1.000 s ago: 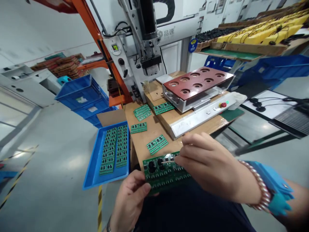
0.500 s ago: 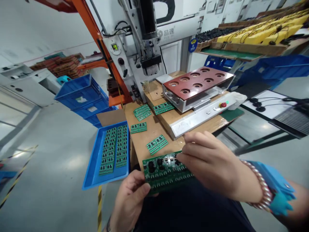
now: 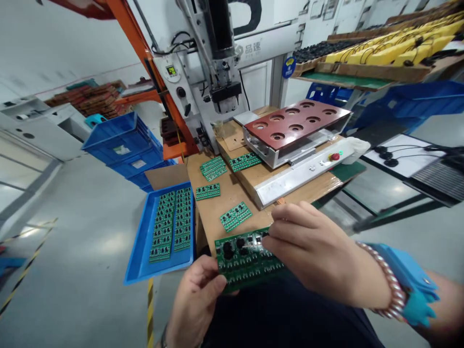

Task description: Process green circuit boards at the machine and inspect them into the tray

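Observation:
A green circuit board (image 3: 246, 263) with black round components is held tilted in front of my body. Gripping its left end is my left hand (image 3: 199, 295), thumb on top and fingers beneath. My right hand (image 3: 308, 246) is over the board's right part, its fingers pinched together near the surface. Whatever it pinches is hidden; a thin shiny streak shows on the board by the fingertips, and a small orange bit (image 3: 281, 201) peeks out behind the knuckles. Just beyond the held board, a smaller-looking circuit board (image 3: 236, 216) lies on the brown table (image 3: 213, 210).
Further boards (image 3: 213, 168) lie toward the table's back. To the left, a blue tray (image 3: 136, 251) holds two rows of boards. A machine base with a red-brown fixture plate (image 3: 297, 121), a red button (image 3: 335, 157) and a machine head (image 3: 226, 92) stand ahead. Blue crates (image 3: 119, 140) are stacked at left.
My right hand has shifted slightly left along the board, and the small orange bit behind it has come into view. My left hand and the board have stayed nearly still.

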